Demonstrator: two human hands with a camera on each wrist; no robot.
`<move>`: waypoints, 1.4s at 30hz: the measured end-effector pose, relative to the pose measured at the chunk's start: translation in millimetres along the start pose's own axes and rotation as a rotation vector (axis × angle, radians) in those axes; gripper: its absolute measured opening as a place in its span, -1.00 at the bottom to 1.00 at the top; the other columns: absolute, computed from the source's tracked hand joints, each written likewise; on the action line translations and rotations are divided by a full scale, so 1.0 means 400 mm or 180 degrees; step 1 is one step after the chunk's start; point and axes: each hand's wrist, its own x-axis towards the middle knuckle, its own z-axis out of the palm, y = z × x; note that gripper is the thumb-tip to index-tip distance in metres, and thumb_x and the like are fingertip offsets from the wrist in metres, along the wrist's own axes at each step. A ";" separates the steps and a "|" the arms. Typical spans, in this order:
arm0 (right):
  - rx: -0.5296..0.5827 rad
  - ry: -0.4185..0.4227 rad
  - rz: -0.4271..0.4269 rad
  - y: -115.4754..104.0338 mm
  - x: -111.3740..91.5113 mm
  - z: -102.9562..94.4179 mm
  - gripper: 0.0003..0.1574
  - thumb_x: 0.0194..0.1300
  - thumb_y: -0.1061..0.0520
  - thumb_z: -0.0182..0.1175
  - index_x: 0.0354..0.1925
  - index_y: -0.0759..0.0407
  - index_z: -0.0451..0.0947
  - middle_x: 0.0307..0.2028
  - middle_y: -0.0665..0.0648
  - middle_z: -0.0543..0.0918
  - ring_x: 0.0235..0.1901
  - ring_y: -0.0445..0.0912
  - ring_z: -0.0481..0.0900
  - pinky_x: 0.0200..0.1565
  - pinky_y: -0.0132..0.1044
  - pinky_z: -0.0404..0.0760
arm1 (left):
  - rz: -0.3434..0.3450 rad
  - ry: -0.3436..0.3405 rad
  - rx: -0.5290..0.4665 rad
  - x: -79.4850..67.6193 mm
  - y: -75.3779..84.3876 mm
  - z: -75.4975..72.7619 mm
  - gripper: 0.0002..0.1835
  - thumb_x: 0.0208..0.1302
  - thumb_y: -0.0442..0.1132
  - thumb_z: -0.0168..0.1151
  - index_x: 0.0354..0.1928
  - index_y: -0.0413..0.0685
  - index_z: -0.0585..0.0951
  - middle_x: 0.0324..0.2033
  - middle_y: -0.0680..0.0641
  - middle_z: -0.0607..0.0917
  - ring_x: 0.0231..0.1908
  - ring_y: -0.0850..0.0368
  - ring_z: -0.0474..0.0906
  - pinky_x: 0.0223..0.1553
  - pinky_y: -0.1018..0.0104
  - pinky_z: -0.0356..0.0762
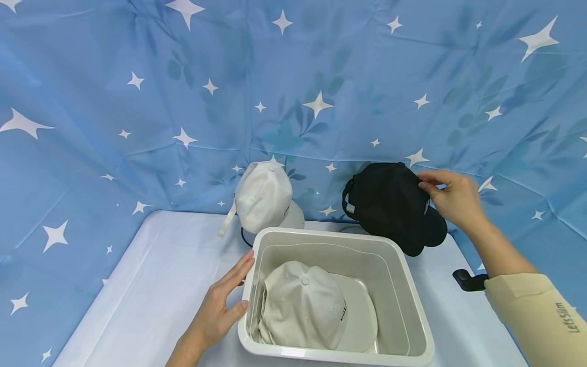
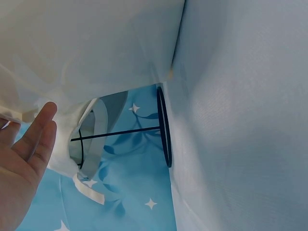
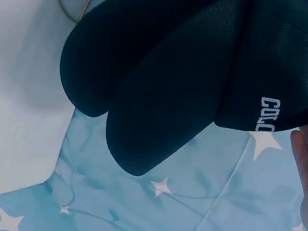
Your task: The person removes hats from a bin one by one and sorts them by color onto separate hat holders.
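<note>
A black baseball cap point(image 1: 390, 204) is at the back right, where the thumb and index finger of my right hand point(image 1: 451, 196) pinch the front of its crown. Two black brims point(image 3: 154, 106) overlap in the right wrist view, beside white lettering point(image 3: 268, 114). My left hand point(image 1: 213, 311) touches the left rim of a light grey plastic bin point(image 1: 335, 237) with its fingers extended. Inside the bin lies an off-white cap point(image 1: 307, 306), brim to the right; layered edges show at its left side.
Behind the bin, a white cap point(image 1: 263, 196) with a hanging strap sits on a black wire stand point(image 2: 164, 127). A white cloth point(image 1: 151, 285) covers the table. Blue star-patterned fabric point(image 1: 293, 76) hangs behind it. A black curved object point(image 1: 470, 280) juts out by the right sleeve.
</note>
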 end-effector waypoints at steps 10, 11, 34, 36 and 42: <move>-0.0005 -0.0097 0.0118 0.001 -0.017 0.011 -0.75 0.33 0.40 0.35 -0.03 0.31 0.76 -0.24 0.35 0.79 -0.38 0.05 0.64 -0.40 -0.63 0.28 | 0.0033 0.0008 0.0007 0.002 0.002 0.001 -0.22 0.20 -0.38 0.13 0.54 -0.22 0.36 0.54 -0.25 0.32 0.49 0.09 0.33 -0.02 0.06 0.62; -0.0007 -0.0106 0.0138 0.001 -0.020 0.012 -0.75 0.33 0.40 0.34 -0.02 0.32 0.76 -0.23 0.36 0.78 -0.36 0.12 0.66 -0.39 -0.64 0.27 | 0.0041 0.0010 0.0005 0.002 0.002 0.001 -0.23 0.20 -0.38 0.13 0.54 -0.23 0.36 0.54 -0.26 0.32 0.49 0.09 0.33 -0.03 0.06 0.62; 0.0017 -0.0298 0.0384 0.051 -0.068 0.028 -0.67 0.35 0.41 0.30 0.08 0.39 0.71 -0.14 0.46 0.76 -0.22 0.34 0.71 -0.41 -0.63 0.30 | 0.0010 0.0014 -0.0007 0.002 0.003 0.002 -0.20 0.16 -0.41 0.13 0.54 -0.23 0.36 0.55 -0.23 0.31 0.49 0.09 0.33 -0.02 0.06 0.62; 0.0021 -0.0327 0.0428 0.050 -0.069 0.026 -0.66 0.36 0.40 0.29 0.09 0.39 0.70 -0.12 0.46 0.76 -0.22 0.34 0.71 -0.46 -0.57 0.32 | 0.0023 0.0021 -0.0009 0.002 0.003 0.003 -0.20 0.16 -0.41 0.13 0.54 -0.24 0.36 0.55 -0.24 0.32 0.49 0.08 0.33 -0.02 0.07 0.61; 0.0078 -0.0377 0.0582 0.030 -0.061 0.008 -0.63 0.43 0.28 0.27 0.16 0.39 0.66 -0.04 0.44 0.74 -0.14 0.33 0.69 -0.36 -0.69 0.32 | 0.0009 0.0014 -0.0016 0.002 0.005 0.001 -0.19 0.14 -0.42 0.13 0.54 -0.24 0.36 0.55 -0.23 0.31 0.49 0.08 0.33 -0.01 0.09 0.60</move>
